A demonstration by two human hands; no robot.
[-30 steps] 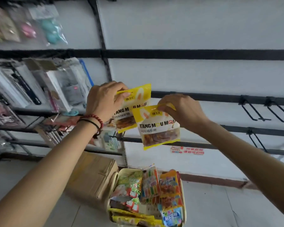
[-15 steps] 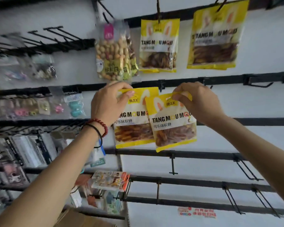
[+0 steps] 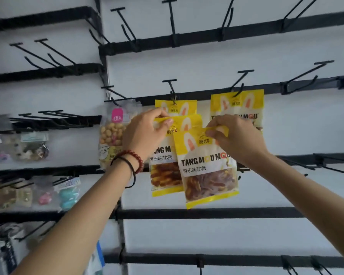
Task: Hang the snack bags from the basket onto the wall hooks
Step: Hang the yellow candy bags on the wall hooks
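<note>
Head view, left hand: I see the left hand point(image 3: 145, 133) raised at the middle of the frame. Its thumb point(image 3: 168, 122) and forefinger pinch the top edge of the rear yellow bag point(image 3: 162, 175), and the other fingers curl behind that bag.
Head view, right hand: the right hand point(image 3: 240, 141) is just right of centre. Its thumb and forefinger pinch the top edge of the front yellow bag point(image 3: 207, 175).
Front yellow bag: it hangs from that pinch, slightly tilted, and overlaps the right part of the rear yellow bag. Brown sweets show through its clear window.
Rear yellow bag: it carries the same print, and its top covers the lower part of a hung bag behind it.
Centre hook: the centre hook point(image 3: 171, 87), a black T-ended peg above the left hand, carries the hung yellow bag point(image 3: 176, 108). I can see only that bag's top strip.
Right hook: the right hook point(image 3: 239, 81) carries the second hung yellow bag point(image 3: 236, 106), which is partly behind the right hand.
Nut bag: the nut bag point(image 3: 111, 135) is clear with a pink tag and hangs just left of the left hand.
Wrist: a red bead bracelet point(image 3: 134, 155) and a black band point(image 3: 132, 171) sit on the left wrist.
Rails: black rails point(image 3: 207, 213) cross the white wall point(image 3: 207, 62), and more hooks point(image 3: 172, 16) jut out along the top of the frame.
Left edge: small packets point(image 3: 32, 147) hang there, too blurred for me to tell what they are.
</note>
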